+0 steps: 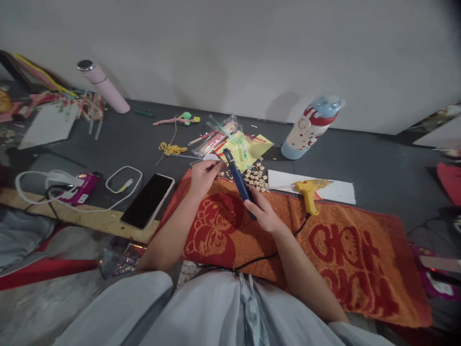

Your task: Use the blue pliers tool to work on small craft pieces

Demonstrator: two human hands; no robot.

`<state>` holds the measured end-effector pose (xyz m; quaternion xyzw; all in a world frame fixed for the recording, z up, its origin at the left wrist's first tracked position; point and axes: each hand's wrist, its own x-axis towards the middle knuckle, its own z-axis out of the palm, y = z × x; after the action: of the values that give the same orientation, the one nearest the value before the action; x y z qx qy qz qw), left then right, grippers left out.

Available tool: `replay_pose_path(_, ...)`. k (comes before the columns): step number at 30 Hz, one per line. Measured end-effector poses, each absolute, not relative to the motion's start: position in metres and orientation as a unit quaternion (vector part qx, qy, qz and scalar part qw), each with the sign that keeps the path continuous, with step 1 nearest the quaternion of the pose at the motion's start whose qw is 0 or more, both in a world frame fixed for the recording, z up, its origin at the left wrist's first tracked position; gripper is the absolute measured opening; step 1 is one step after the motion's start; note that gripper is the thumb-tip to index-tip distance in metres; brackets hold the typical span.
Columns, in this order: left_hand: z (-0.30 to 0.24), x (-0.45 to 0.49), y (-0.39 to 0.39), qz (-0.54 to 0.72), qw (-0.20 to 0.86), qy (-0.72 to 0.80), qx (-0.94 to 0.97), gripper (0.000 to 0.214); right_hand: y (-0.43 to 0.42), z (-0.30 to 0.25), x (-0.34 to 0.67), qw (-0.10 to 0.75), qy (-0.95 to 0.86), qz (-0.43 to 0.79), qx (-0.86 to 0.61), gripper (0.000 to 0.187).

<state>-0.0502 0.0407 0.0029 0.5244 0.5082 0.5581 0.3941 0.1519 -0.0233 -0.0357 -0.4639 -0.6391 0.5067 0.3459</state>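
My right hand [264, 211] is wrapped round a long dark blue hand tool [237, 179], tilted with its far end up and to the left; I cannot make out its exact kind. Just left of that far end, my left hand [207, 178] has its fingertips pinched together. Whatever lies in the pinch is too small to name. Small cut wooden pieces [256, 177] are heaped beyond my right hand. Beneath both hands spreads an orange and red towel [288, 230]. A yellow glue gun [308, 192] rests to the right, partly on a white board [338, 191].
A phone [148, 201], a purple power strip [81, 188] and a white cable [124, 168] are at the left. Toward the wall stand a pink flask [108, 91] and a dotted bottle [309, 127]. Between them lie yellow paper [262, 145], yellow yarn [173, 149] and plastic-wrapped sticks [219, 134].
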Motion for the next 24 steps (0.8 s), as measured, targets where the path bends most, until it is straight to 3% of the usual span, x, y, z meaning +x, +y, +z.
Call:
replay_pose_path(10, 0.007, -0.055, 0.041, 0.501, 0.298, 0.535, 0.611, 0.037, -0.022, -0.037, 0.153, 0.366, -0.642, 0.51, -0.44, 0.066)
replay_pose_path(24, 0.002, -0.061, 0.043, 0.512, 0.25, 0.543, 0.617, 0.027, -0.02, -0.035, 0.155, 0.365, -0.645, 0.518, -0.427, 0.05)
